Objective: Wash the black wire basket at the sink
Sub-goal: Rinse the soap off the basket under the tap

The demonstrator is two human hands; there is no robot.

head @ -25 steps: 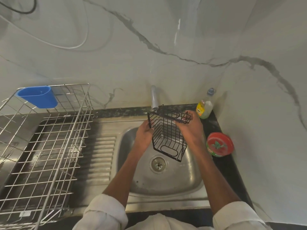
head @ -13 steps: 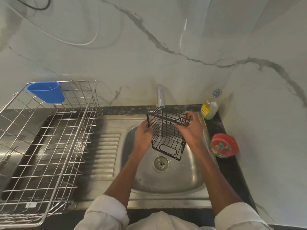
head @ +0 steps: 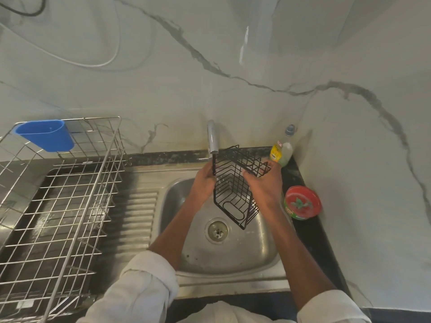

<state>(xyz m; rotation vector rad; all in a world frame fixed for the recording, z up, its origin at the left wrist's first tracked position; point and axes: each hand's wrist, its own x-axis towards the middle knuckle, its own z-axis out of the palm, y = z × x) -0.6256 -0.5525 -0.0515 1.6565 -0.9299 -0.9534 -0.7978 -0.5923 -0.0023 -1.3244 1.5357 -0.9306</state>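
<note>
A view looks down from head height at a stainless steel sink [head: 261, 255], its round bowl dull and water-spotted, with a perforated metal drain [head: 217, 230] at the centre. A ribbed steel draining board [head: 133, 220] runs off to the left.

Over the bowl, both hands hold a black wire basket [head: 235, 194]. It is a narrow box of thin, dark-coated rods, tilted so that one lower corner points down toward the drain. Its far top corner sits right beneath the spout of a short grey metal tap [head: 212, 138].

The left hand [head: 203, 185] is on the basket's left side, fingers curled around the upright corner rod. The right hand [head: 264, 186] is on the right side, fingers wrapped over the top rim, with wire showing between the fingertips. Both forearms are bare, coming out of rolled pale sleeves [head: 144, 285].

At the left stands a large dish rack [head: 70, 206] of shiny silver wire in an open grid, with a smooth blue plastic cup [head: 46, 135] hooked on its far edge.

On the dark speckled stone counter to the right of the sink stands a clear bottle of pale green dish liquid [head: 283, 149] with a yellow label. Nearer lies a round tub with a red lid [head: 302, 202] and a green side.

The walls are glossy white marble with grey veins.
</note>
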